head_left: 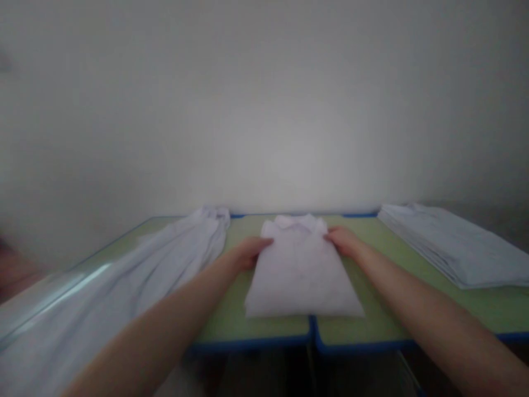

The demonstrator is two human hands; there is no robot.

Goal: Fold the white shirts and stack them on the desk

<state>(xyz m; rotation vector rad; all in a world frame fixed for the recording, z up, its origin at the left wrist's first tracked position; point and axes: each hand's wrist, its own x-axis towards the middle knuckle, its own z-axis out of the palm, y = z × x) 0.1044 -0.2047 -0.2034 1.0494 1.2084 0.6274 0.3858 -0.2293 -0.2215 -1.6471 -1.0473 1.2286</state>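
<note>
A folded white collared shirt (301, 270) lies in the middle of the green table (231, 320), collar toward the wall. My left hand (248, 251) rests on the shirt's left edge near the collar, fingers together on the cloth. On the right edge near the collar sits my right hand (344, 241), its fingers likewise against the fabric. Both forearms reach in from the near side. The picture is blurred, so I cannot see whether the fingers pinch the cloth or only press on it.
A loose heap of white garments (136, 275) stretches along the left of the table. A neat stack of folded white shirts (454, 248) sits at the right. The table has blue edging and a seam in the middle. A plain wall stands behind.
</note>
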